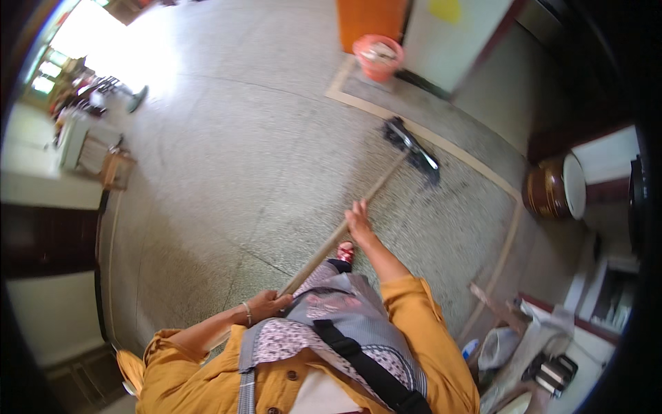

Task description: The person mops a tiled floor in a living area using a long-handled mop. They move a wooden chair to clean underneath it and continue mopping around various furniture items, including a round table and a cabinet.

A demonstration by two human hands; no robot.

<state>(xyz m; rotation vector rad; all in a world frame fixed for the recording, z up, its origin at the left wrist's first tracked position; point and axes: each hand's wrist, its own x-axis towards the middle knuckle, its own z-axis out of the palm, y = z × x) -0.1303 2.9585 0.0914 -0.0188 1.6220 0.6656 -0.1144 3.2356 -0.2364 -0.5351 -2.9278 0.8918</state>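
Note:
A mop with a long wooden handle [323, 252] slants from my waist up to the right. Its dark, stringy head [416, 153], with a pale metal clamp across it, lies on the speckled floor inside a light border strip. Lower on the handle, close to my apron, my left hand [267, 304] is wrapped round the wood. Farther along, my right hand [357, 219] grips the same handle nearer the mop head. The handle's rear end is hidden by my left arm and clothes.
A pink bucket [378, 58] with pale contents stands by the far wall, beside an orange panel [371, 25]. At right are a brown jar [556, 186] and a cluttered surface with a small appliance [554, 373]. A wooden box [118, 170] sits at left.

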